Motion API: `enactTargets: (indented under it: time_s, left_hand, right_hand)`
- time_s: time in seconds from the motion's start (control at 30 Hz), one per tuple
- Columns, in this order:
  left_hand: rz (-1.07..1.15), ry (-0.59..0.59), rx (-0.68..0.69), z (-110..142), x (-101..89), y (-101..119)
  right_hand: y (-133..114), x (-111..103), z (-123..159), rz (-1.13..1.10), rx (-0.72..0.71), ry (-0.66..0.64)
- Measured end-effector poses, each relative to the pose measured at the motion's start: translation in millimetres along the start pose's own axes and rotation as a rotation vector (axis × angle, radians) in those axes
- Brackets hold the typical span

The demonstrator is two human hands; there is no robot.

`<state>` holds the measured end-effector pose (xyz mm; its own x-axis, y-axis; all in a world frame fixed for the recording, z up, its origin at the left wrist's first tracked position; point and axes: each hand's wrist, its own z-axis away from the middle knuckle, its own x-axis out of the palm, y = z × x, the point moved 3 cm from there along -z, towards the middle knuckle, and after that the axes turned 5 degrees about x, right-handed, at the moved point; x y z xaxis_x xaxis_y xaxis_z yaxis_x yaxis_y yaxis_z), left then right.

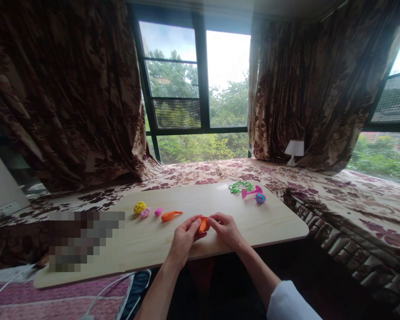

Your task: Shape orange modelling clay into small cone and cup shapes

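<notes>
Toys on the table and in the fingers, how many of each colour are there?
Yellow: 1, yellow lump
Pink: 3, pink lump, egg, rod
Orange: 2, held piece, loose piece
Green: 1, tangle
Mostly blue: 1, knobbly ball
Total: 8

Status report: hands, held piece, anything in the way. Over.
Left hand, right hand: fingers pinching orange piece. Piece over table. Nearest possible obstacle: orange toy, left of both hands, apart.
</notes>
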<state>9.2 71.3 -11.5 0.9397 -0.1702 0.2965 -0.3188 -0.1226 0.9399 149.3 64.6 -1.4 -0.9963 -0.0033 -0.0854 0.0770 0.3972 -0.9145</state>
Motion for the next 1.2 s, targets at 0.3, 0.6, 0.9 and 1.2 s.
enactTargets:
  time_s: [0.3, 0.6, 0.9, 1.2]
  left_hand:
    - [-0.11, -0.03, 0.023, 0.3, 3.1, 2.7]
    - [-0.075, -0.086, 0.046, 0.1, 5.1, -2.1]
    - [-0.045, -0.004, 0.017, -1.9, 1.0, -4.0]
    - [-0.065, -0.053, 0.036, -1.9, 0.9, -6.7]
  right_hand:
    - [2.2, -4.2, 0.3, 0.049, -0.061, 0.081]
    - [5.1, -0.6, -0.5, 0.078, -0.043, 0.045]
    - [1.6, -3.6, -1.4, 0.105, -0.059, 0.088]
    - [8.2, -3.1, -1.7, 0.155, -0.074, 0.129]
